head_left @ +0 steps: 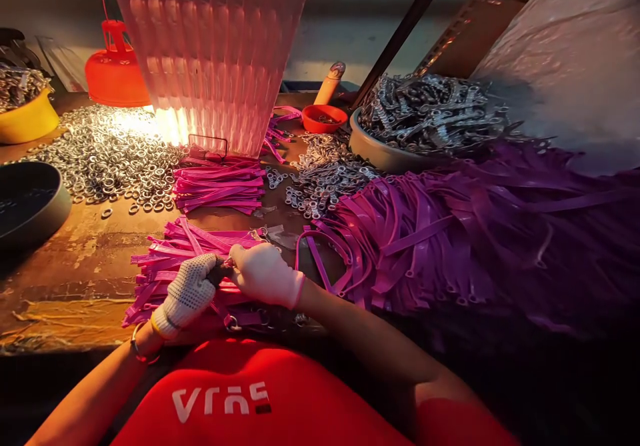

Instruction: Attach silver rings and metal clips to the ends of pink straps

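Observation:
My left hand, in a white dotted knit glove with dark fingertips, is closed in a pinch. A pink strap runs down from it toward a metal ring by the table's front edge. Fingertip to fingertip with it, my right hand in a smooth white glove is also closed. The small piece between the fingers is mostly hidden. Beneath both hands lies a loose pile of pink straps, some with metal fittings at their ends. Behind it sits a neater bundle of pink straps.
Metal rings are heaped under a red lamp, near a dark bowl and a yellow bowl. Metal clasps lie before a clasp-filled basin. Purple straps cover the right. A ribbed clear sheet stands behind.

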Available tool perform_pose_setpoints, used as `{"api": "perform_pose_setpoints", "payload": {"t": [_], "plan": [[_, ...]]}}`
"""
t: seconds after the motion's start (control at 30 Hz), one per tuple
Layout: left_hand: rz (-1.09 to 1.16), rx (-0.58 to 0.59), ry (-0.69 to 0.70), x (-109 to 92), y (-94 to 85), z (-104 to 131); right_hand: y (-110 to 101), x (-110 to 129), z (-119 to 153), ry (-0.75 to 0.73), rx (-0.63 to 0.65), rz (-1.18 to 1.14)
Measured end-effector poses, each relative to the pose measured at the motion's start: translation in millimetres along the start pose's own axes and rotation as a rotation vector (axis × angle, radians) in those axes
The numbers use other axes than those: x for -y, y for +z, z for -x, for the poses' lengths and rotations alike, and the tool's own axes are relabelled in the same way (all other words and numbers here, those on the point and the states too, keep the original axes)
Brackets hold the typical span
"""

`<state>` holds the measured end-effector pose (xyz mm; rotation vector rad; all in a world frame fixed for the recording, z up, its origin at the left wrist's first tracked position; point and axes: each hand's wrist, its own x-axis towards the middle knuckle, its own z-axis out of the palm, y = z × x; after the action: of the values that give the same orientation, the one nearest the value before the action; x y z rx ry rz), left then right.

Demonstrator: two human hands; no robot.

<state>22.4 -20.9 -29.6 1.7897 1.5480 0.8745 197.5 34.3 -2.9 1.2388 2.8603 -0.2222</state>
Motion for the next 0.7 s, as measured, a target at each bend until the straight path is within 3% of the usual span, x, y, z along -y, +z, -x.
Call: {"api": "perform_pose_setpoints", "payload": {"t": [0.1,0.2,0.33,0.4,0.5,0.53,0.6,0.63,0.7], "plan": [[-0.102,0.034,0.051,-2,-0.8,-5,5,-4,-1,-0.101,-0.017,0.07],[-0.12,0.144,0.089,-5,-8.5,-16,7,-7,-2,-0.184,-0.016,0.08],[-0.103,0.351,0.087,3,-39.8,-35,-1,-16,0,-0.132,0.026,0.017],[-0.148,0.319,0.044,15,-59.0,-42,-10,-33,0,-0.067,0.129,-0.073],[-0.11,0.102,-0.041,30,-73.8,-46,-22,-81,-12,-0.059,0.291,-0.314],[-0.026,0.035,-0.093,32,-72.9,-45,-24,-101,-20,-0.014,0.27,-0.351],[0.254,-0.049,-0.243,29,-64.0,-44,-20,-138,-42,0.293,0.109,-0.253],[0.432,-0.058,-0.337,25,-57.7,-43,-16,-154,-55,0.489,0.062,-0.179],[0.804,-0.008,-0.533,13,-45.7,-45,-3,-176,-80,0.67,0.016,-0.106]]}}
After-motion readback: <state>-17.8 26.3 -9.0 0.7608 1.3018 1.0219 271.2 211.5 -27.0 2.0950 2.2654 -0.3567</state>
